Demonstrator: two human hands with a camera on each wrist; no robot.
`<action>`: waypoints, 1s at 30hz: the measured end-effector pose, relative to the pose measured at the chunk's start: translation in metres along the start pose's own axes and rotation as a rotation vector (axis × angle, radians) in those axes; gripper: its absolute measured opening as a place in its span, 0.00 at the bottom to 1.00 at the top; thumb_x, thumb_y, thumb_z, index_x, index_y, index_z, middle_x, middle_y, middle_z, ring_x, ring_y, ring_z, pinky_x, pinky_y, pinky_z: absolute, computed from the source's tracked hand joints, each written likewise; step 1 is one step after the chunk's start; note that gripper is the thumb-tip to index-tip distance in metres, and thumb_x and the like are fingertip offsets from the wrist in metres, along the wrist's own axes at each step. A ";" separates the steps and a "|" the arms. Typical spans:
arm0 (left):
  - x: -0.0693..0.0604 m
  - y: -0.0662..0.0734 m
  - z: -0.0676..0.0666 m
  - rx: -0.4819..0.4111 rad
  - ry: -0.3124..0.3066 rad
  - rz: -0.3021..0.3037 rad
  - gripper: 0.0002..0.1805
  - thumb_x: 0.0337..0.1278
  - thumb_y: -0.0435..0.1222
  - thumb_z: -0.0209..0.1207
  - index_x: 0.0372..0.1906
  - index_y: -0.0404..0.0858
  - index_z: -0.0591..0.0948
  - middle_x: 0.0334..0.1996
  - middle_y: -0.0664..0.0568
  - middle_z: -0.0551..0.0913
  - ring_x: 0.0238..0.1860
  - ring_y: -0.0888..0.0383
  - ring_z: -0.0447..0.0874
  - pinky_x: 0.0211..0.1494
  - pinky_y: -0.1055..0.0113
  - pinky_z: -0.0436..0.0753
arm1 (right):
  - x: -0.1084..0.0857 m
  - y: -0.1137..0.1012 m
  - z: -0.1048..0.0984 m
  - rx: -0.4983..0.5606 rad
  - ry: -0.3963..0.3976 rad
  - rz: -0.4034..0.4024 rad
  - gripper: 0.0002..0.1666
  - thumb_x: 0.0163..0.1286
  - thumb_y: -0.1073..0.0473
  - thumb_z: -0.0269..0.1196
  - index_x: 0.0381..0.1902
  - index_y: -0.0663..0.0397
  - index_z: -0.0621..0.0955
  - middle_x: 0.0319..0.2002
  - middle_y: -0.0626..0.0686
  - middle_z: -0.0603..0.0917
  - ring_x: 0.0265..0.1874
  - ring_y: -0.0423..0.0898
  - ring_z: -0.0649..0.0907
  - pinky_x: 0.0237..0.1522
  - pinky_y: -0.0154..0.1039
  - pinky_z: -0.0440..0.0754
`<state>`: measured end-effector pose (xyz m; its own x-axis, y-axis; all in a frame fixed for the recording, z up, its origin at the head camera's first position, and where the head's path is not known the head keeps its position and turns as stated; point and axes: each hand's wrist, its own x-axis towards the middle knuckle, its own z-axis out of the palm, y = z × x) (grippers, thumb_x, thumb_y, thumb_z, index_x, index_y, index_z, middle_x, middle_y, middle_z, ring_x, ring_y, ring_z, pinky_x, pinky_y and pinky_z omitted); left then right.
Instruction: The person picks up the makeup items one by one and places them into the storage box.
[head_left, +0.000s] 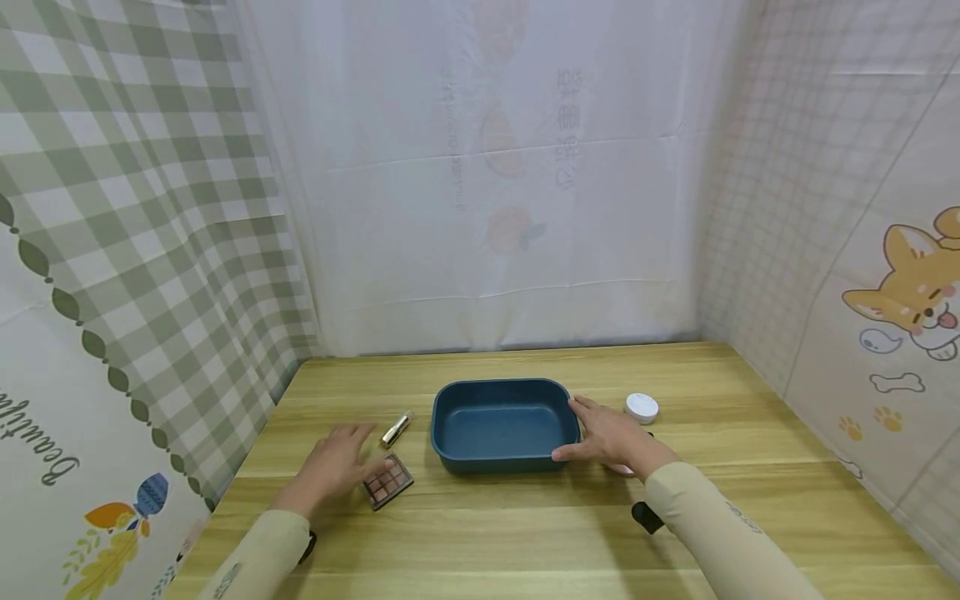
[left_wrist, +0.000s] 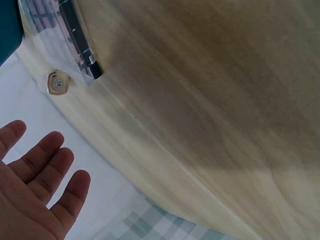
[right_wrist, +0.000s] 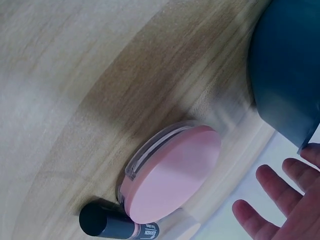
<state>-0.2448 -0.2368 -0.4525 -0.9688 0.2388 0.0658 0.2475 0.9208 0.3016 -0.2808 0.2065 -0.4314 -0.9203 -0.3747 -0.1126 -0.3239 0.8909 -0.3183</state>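
A dark blue rectangular box (head_left: 501, 465) stands mid-table with nothing inside. At its right end, my right hand (head_left: 611, 437) spreads its fingers along the rim; one fingertip touches the box's corner in the right wrist view. My left hand (head_left: 333, 462) hovers with loose, parted fingers, and holds nothing. Its thumb overlaps an eyeshadow palette (head_left: 390, 485) in the head view, though contact cannot be told. Just behind the palette lies a gold lipstick (head_left: 396, 429) with a clear end. Partly hidden under my right hand is a round pink compact (right_wrist: 175, 172), beside a dark cosmetic tube (right_wrist: 102, 220).
A round white jar (head_left: 641, 407) sits right of the box, behind my right forearm. The wooden table (head_left: 480, 542) ends at a white hanging cloth (head_left: 420, 275) at the back. Patterned cloths hang on the left and right sides.
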 end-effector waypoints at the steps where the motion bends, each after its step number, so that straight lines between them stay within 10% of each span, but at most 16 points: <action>1: -0.001 0.000 0.000 -0.001 -0.002 0.001 0.42 0.59 0.56 0.65 0.70 0.34 0.69 0.65 0.33 0.71 0.66 0.33 0.66 0.63 0.34 0.66 | 0.000 0.000 0.000 -0.004 -0.002 0.001 0.69 0.52 0.22 0.65 0.76 0.64 0.59 0.75 0.66 0.58 0.67 0.67 0.68 0.56 0.60 0.75; 30: -0.009 0.005 0.018 0.117 -0.090 -0.010 0.45 0.39 0.60 0.75 0.54 0.28 0.80 0.42 0.42 0.79 0.43 0.47 0.77 0.49 0.45 0.78 | -0.003 -0.003 -0.001 -0.011 -0.021 0.033 0.68 0.53 0.23 0.66 0.76 0.62 0.59 0.73 0.70 0.59 0.68 0.68 0.67 0.59 0.64 0.71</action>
<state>-0.2344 -0.2287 -0.4691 -0.9676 0.2516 -0.0233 0.2429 0.9516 0.1881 -0.2776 0.2048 -0.4290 -0.9256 -0.3505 -0.1430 -0.2960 0.9057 -0.3035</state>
